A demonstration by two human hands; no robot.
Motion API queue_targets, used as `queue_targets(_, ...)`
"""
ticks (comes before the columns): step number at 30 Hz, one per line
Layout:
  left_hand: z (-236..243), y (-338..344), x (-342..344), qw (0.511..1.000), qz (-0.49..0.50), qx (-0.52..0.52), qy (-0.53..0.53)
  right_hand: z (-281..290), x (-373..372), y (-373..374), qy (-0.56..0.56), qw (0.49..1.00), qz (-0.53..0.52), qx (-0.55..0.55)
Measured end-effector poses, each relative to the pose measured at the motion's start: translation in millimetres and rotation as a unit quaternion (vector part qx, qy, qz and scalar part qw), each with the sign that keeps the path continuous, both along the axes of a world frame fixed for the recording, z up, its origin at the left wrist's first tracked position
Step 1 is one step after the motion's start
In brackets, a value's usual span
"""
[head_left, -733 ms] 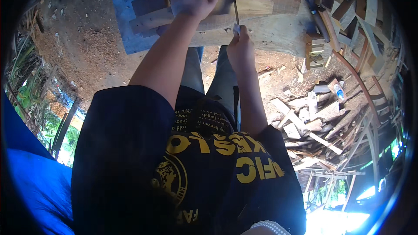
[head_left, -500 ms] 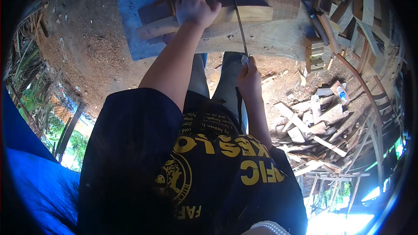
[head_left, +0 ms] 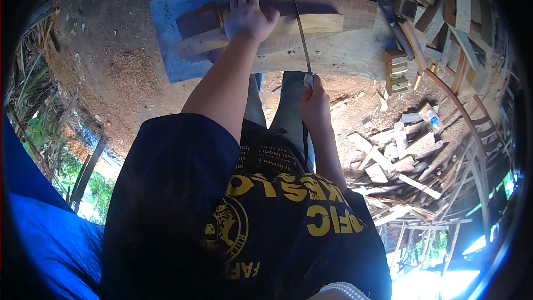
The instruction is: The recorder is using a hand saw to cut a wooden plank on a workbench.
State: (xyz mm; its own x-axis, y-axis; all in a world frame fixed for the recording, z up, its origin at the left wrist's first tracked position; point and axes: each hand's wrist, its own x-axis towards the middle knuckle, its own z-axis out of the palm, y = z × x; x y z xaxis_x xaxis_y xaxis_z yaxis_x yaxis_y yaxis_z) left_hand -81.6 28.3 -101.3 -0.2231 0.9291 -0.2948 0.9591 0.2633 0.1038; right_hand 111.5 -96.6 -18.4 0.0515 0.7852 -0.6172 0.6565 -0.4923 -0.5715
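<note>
My left hand (head_left: 248,19) lies palm down with fingers apart, pressing on a narrow pale wood strip (head_left: 311,24) and the darker wood beside it. That strip rests over a wider brown plank (head_left: 358,14) on a broad worn board (head_left: 350,53). My right hand (head_left: 315,100) is closed round the whitish wrapped handle of a long narrow metal tool (head_left: 303,41). The tool crosses over the pale strip, right of my left hand, its tip pointing away from me. Whether it is a file or a saw seen edge-on, I cannot tell.
Wood offcuts (head_left: 400,153) are heaped on the ground at right, with a small bottle (head_left: 434,119) among them. More wood blocks (head_left: 438,16) pile up at the far right. A dark long-handled tool (head_left: 404,39) leans by the board's right end. Sawdust (head_left: 127,72) covers the ground at left.
The board and my hands sit slightly lower in the picture. My right hand and the narrow tool have drawn a little nearer and left; my left hand keeps its place on the wood.
</note>
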Motion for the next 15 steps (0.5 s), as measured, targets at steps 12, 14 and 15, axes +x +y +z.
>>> queue_targets(12, 1.4, 3.2, 1.3, 1.000, 0.002, 0.007, -0.017, -0.4, 1.6, 5.8, -0.016, 0.999, 0.025, -0.017)
queue_targets(14, 1.4, 0.6, 2.5, 1.000, 0.000, 0.028, -0.005, 6.8, 1.7, 6.6, -0.025, 0.998, 0.025, -0.048)
queue_targets(15, 1.3, 0.3, 2.1, 1.000, 0.002, 0.026, -0.006, 2.9, -2.2, 13.9, -0.027, 0.998, 0.027, -0.050)
